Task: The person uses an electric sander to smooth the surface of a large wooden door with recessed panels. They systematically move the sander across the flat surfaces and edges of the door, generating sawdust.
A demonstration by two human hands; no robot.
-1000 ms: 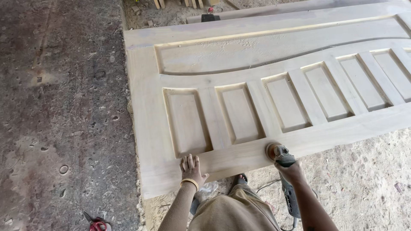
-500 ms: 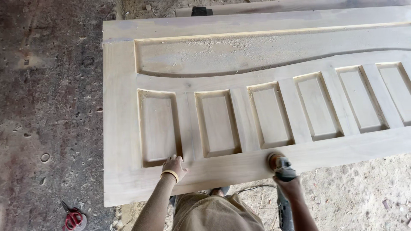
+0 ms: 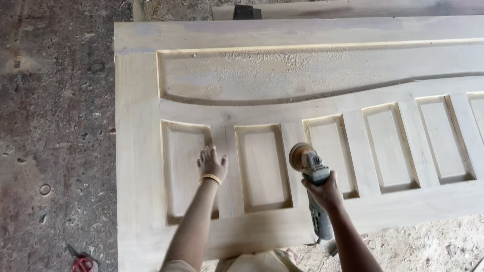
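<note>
A pale unfinished wooden door (image 3: 136,151) with several recessed panels lies flat in front of me. My left hand (image 3: 211,163), a yellow bangle on the wrist, rests flat with spread fingers on the upright strip between the first and second small panels. My right hand (image 3: 324,192) grips the grey body of an angle grinder (image 3: 311,174). Its round sanding disc (image 3: 298,154) sits over the strip between the second and third small panels.
Dark stained concrete floor (image 3: 55,131) runs along the left of the door. Red-handled scissors (image 3: 79,262) lie on it at the bottom left. Sawdust-covered ground (image 3: 428,242) is at the bottom right. Another plank (image 3: 353,7) with a dark object lies beyond the door's far edge.
Both hands moved farther onto the door. The grinder went from the near rail up to the strip between panels; the left hand slid from the rail to the strip by the first panel.
</note>
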